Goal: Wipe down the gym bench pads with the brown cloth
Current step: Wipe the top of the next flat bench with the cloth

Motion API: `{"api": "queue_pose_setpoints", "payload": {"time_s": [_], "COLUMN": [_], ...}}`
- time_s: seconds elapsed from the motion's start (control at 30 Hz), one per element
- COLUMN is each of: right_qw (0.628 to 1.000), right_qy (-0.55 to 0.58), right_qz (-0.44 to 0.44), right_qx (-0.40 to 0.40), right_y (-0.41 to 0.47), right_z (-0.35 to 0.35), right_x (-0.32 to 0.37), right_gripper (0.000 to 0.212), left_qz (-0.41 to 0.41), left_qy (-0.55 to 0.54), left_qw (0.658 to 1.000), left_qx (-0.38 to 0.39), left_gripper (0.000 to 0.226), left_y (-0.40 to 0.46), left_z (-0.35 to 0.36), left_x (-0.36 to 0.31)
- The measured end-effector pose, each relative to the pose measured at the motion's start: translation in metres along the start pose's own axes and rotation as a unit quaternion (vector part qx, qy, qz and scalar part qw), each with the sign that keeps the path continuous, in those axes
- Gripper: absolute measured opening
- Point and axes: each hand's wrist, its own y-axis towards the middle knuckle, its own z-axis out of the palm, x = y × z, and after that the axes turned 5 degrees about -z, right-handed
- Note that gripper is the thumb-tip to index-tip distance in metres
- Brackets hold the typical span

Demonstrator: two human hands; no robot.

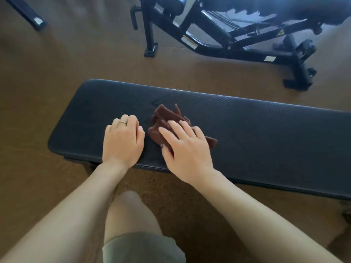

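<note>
Bench pad (266,133) bare rightward of the crumpled cloth (167,120), black frame (218,44) (another bench) beyond across open floor (76,63)

Bench pad (266,133) cut off right.
</note>
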Motion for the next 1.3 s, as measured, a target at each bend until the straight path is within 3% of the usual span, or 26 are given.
{"api": "queue_pose_setpoints", "payload": {"time_s": [0.07, 0.17, 0.27, 0.33, 0.5, 0.63, 0.77, 0.87, 1.03, 1.2, 1.3], "right_qw": [0.999, 0.976, 0.948, 0.948, 0.989, 0.996, 0.961, 0.938, 0.993, 1.000, 0.999], "right_qy": [-0.016, -0.067, -0.084, -0.085, -0.009, -0.013, -0.061, -0.079, 0.017, 0.024, 0.006], "right_qz": [0.031, 0.204, 0.305, 0.304, 0.142, 0.087, 0.264, 0.331, 0.114, -0.006, -0.030], "right_qx": [-0.010, -0.041, -0.044, -0.046, -0.023, -0.009, -0.054, -0.061, -0.002, -0.007, -0.027], "right_y": [-0.018, -0.031, -0.024, -0.011, 0.012, -0.011, -0.050, -0.033, 0.015, 0.109, 0.147], "right_z": [-0.013, -0.036, -0.035, -0.023, 0.013, -0.003, -0.031, -0.024, 0.001, 0.022, 0.031], "right_x": [-0.034, -0.091, -0.085, -0.046, 0.059, 0.026, -0.051, -0.034, 0.042, 0.013, 0.001], "right_gripper": [0.043, 0.049, 0.055, 0.054, 0.045, 0.043, 0.046, 0.050, 0.045, 0.039, 0.038], "left_qz": [-0.007, -0.015, -0.016, -0.014, -0.012, -0.006, -0.014, -0.020, -0.034, -0.046, -0.034], "left_qy": [-0.010, -0.027, -0.037, -0.045, -0.067, -0.079, -0.095, -0.095, -0.129, -0.133, -0.119], "left_qw": [1.000, 0.999, 0.999, 0.999, 0.998, 0.997, 0.995, 0.995, 0.991, 0.990, 0.992], "left_qx": [0.011, 0.014, 0.009, 0.007, 0.019, 0.019, 0.016, 0.014, -0.005, -0.017, -0.018], "left_gripper": [0.026, 0.020, 0.020, 0.024, 0.025, 0.025, 0.028, 0.026, 0.018, 0.019, 0.017], "left_y": [-0.001, -0.002, -0.003, -0.003, -0.003, -0.002, -0.004, -0.003, -0.005, -0.004, -0.004], "left_z": [0.002, 0.001, 0.001, 0.001, 0.000, -0.002, -0.002, 0.001, -0.001, 0.000, -0.001], "left_x": [0.000, 0.001, 0.000, -0.001, 0.003, 0.005, 0.005, 0.003, 0.003, 0.001, 0.001]}}
